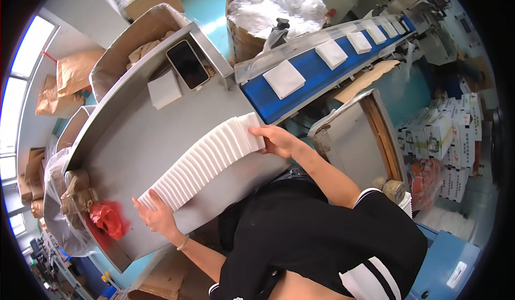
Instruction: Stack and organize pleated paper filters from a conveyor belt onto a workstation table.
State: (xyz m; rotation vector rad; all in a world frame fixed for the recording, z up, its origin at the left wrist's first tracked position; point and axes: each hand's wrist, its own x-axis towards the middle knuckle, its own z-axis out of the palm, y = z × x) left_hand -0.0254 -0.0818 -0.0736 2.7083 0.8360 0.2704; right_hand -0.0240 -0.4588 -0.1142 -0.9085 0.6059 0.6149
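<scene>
A long, slightly curved row of white folded napkins, stood face to face in ridged bundles, spans the space between my hands over the grey metal table. My left hand closes on the near-left end, fingers along its face. At the far-right end, my right hand grips the last bundle, thumb on top and the other fingers partly hidden. Beyond the row a flat white square napkin stack lies beside a dark-screened phone near the table's raised rim.
A blue conveyor belt carrying several spaced white stacks meets the table's far right corner. Red plastic lies at the left end. Cardboard boxes stand behind the rim, and a large bin of clear plastic stands beyond the belt.
</scene>
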